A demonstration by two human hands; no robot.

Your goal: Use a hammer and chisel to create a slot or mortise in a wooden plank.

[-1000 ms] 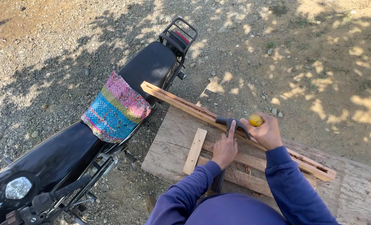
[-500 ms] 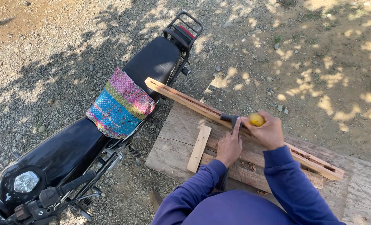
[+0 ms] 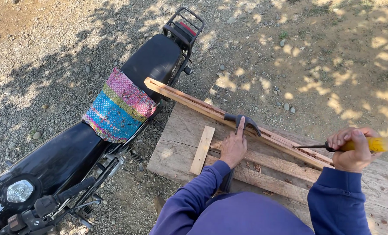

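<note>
The left hand [image 3: 233, 148] lies palm-down on the wooden slats, its forefinger stretched out toward 12 o'clock and touching the dark hammer head [image 3: 242, 121]. The hammer head sits on the long rail [image 3: 189, 101], a grooved strip of reddish wood that runs from 10 o'clock near the motorcycle seat down to 4 o'clock across the table [image 3: 176, 143]. The rest of the left fingers rest flat and spread narrowly on the wood, closed on nothing.

The right hand [image 3: 350, 150] is at 3 o'clock, well apart from the left. Its fingers are wrapped tight around the yellow handle of a screwdriver [image 3: 355, 144]. The thin dark shaft points toward 9 o'clock and its tip meets the rail's groove near the rail's lower end.

A short pale block [image 3: 202, 149] lies on the table just beside the left hand, at its 9 o'clock, running roughly 12 to 6. More slats [image 3: 276, 167] lie under and beside the left wrist. Both sleeves are dark blue.

At 9 o'clock from the table stands a black motorcycle [image 3: 72, 156], close by its edge. A woven cloth [image 3: 118, 106] in pink, green and blue is draped over its seat. The ground [image 3: 311, 52] around is gravel and dirt, dappled with shadow.
</note>
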